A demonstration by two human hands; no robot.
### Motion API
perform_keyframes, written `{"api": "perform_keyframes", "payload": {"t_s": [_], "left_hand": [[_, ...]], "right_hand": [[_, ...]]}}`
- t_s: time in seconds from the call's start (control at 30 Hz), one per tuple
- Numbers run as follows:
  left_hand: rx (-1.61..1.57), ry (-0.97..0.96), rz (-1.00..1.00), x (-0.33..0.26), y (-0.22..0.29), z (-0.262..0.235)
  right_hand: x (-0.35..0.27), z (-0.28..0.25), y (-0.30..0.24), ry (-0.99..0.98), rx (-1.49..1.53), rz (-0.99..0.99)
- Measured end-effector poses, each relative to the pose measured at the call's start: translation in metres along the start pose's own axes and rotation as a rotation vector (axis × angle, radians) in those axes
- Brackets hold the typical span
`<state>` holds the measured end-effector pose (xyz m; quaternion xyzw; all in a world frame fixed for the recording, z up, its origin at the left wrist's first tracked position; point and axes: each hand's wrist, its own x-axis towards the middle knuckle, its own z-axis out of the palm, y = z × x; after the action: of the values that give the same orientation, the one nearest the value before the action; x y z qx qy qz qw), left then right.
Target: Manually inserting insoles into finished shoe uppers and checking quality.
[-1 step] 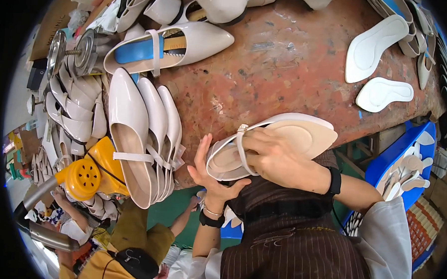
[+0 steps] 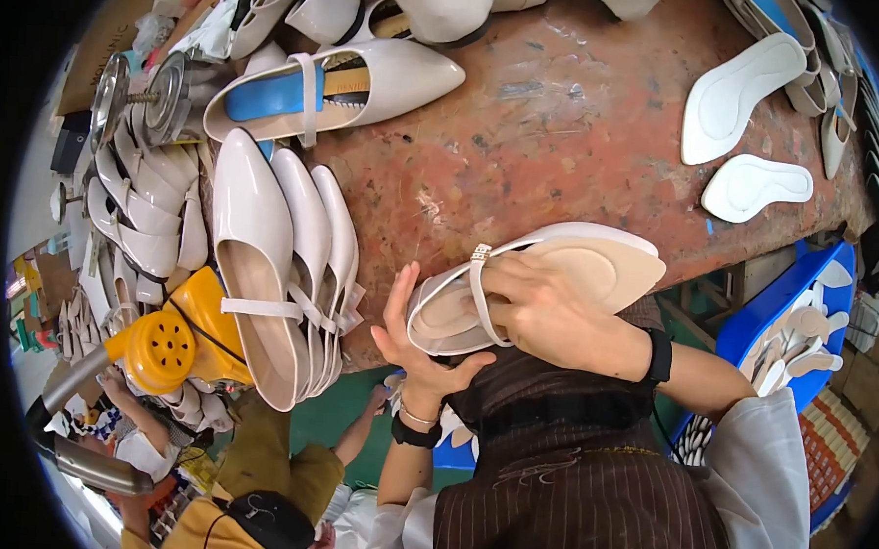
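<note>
A pale pointed shoe (image 2: 431,296) with a strap and small ornament lies tilted at the table's near edge. My left hand (image 2: 418,357) cups its heel end, thumb and fingers spread apart. Bent over the shoe's opening beside the strap is my right hand (image 2: 541,308), its fingers curled in and their tips hidden. A beige insole (image 2: 597,270) with a rounded pad shows right of this hand, against the shoe's light rim. How far the insole sits inside is covered by the hand.
Several pale strap shoes (image 2: 256,203) stand stacked on the left. Another shoe (image 2: 409,77) with a blue lining lies behind. Two white insoles (image 2: 757,185) rest far right, above a blue bin (image 2: 731,331) of insoles. A yellow machine part (image 2: 162,346) and a co-worker (image 2: 193,529) are lower left.
</note>
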<state>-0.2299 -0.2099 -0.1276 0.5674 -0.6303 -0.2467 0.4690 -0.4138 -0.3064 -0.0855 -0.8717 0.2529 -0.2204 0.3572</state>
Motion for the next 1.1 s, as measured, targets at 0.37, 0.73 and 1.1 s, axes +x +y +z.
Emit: {"api": "perform_keyframes", "payload": {"t_s": [0.37,0.73,1.1], "left_hand": [[-0.159,-0.101,0.033,0.012,-0.005,-0.015],[-0.076,-0.009,-0.027,0.011,0.002,-0.017],[0.41,-0.378,-0.144,0.003,0.111,0.041]], "right_hand": [[0.018,0.008,0.01,-0.377,-0.02,-0.306],[-0.032,0.001,-0.018,-0.076,-0.538,0.065],[0.022,-0.076,0.03,0.653,-0.208,0.621]]}}
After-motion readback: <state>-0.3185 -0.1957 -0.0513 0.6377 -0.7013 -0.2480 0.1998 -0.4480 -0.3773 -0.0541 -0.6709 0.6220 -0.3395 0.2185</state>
